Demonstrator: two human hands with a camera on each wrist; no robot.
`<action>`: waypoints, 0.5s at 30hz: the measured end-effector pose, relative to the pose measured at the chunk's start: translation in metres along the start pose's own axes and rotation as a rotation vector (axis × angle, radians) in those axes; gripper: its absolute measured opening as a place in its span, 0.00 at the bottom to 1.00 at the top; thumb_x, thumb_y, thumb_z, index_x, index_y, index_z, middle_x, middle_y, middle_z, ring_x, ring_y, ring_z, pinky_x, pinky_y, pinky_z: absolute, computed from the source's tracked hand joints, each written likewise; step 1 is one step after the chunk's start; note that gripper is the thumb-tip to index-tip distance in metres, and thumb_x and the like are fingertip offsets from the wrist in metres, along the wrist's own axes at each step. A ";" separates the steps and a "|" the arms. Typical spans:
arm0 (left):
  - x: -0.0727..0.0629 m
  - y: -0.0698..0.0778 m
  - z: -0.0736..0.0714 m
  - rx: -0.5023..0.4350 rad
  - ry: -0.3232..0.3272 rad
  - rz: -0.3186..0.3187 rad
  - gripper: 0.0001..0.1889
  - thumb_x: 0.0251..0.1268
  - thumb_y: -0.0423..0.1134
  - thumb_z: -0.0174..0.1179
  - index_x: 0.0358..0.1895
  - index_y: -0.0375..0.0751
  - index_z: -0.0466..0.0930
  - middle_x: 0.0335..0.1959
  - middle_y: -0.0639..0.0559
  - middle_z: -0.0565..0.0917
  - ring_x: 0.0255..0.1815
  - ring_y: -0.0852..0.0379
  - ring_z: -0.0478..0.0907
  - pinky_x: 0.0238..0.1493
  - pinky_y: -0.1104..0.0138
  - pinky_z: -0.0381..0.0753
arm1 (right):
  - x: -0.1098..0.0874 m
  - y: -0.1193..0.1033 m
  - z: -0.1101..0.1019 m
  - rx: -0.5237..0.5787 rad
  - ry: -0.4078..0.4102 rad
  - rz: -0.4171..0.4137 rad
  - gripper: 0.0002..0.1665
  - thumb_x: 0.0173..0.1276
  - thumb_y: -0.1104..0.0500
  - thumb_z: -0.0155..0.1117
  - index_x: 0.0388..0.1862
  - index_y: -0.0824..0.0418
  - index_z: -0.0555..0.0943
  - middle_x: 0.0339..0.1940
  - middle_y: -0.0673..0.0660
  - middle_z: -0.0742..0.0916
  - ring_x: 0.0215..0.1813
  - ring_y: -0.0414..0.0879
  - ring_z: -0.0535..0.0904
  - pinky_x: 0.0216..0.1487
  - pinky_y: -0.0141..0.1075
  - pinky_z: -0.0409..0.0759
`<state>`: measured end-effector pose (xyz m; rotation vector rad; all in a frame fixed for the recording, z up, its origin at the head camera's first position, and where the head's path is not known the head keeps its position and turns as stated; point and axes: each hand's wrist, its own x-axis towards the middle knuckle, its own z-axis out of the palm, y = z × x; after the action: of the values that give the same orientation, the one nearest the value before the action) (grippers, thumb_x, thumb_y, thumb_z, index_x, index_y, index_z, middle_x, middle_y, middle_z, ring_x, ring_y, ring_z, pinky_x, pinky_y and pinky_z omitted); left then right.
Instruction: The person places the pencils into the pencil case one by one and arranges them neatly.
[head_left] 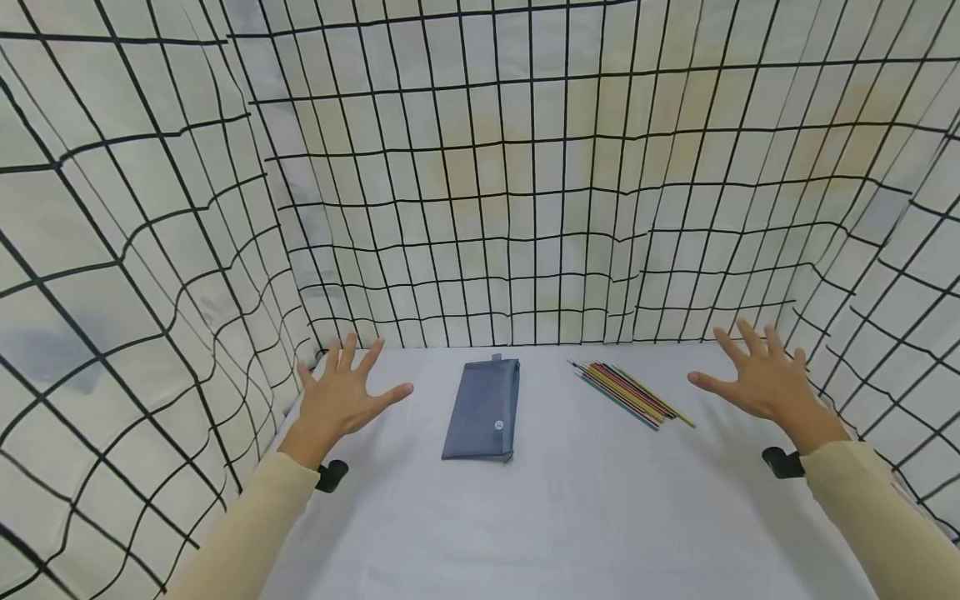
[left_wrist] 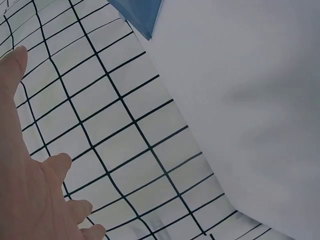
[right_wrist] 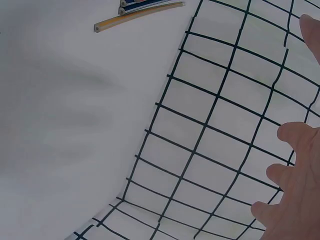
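A flat blue pencil pouch (head_left: pixel 480 408) with a round snap near its lower edge lies left of the table's middle. Right of it is a slanted row of several coloured pencils (head_left: pixel 626 392), side by side. My left hand (head_left: pixel 341 400) hovers to the left of the pouch, fingers spread and holding nothing. To the right of the pencils, my right hand (head_left: pixel 765 383) is likewise raised with spread fingers and nothing in it. One corner of the pouch (left_wrist: pixel 140 15) shows in the left wrist view. The right wrist view catches the end of a yellow pencil (right_wrist: pixel 135 16).
A white table (head_left: pixel 555 517) spreads under both hands. White walls with a black grid (head_left: pixel 465 225) rise at the back and on both sides, close to each hand. Dark wrist straps (head_left: pixel 782 462) sit at the cream sleeves (head_left: pixel 251 525).
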<state>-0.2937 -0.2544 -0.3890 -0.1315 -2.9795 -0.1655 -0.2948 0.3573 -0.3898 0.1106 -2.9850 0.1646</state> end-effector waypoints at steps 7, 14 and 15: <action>-0.017 0.010 0.008 -0.039 0.037 0.026 0.54 0.60 0.83 0.44 0.84 0.57 0.47 0.85 0.37 0.41 0.84 0.30 0.39 0.68 0.20 0.30 | -0.014 -0.007 0.014 -0.007 0.029 -0.010 0.64 0.64 0.19 0.50 0.85 0.56 0.48 0.84 0.71 0.49 0.80 0.80 0.40 0.66 0.84 0.40; -0.033 0.028 0.031 -0.107 0.060 0.025 0.52 0.61 0.81 0.45 0.84 0.60 0.47 0.86 0.39 0.44 0.85 0.33 0.40 0.69 0.20 0.36 | -0.028 -0.020 0.036 0.049 0.025 -0.023 0.62 0.65 0.20 0.51 0.85 0.56 0.50 0.84 0.71 0.52 0.80 0.80 0.44 0.66 0.83 0.42; -0.035 0.030 0.035 -0.120 0.066 0.027 0.52 0.61 0.81 0.46 0.84 0.61 0.47 0.86 0.39 0.44 0.85 0.34 0.41 0.69 0.20 0.37 | -0.030 -0.023 0.040 0.060 0.026 -0.028 0.62 0.65 0.21 0.52 0.85 0.56 0.50 0.84 0.71 0.53 0.79 0.80 0.44 0.66 0.83 0.43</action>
<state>-0.2618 -0.2230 -0.4254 -0.1770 -2.8999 -0.3386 -0.2690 0.3322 -0.4309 0.1551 -2.9517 0.2506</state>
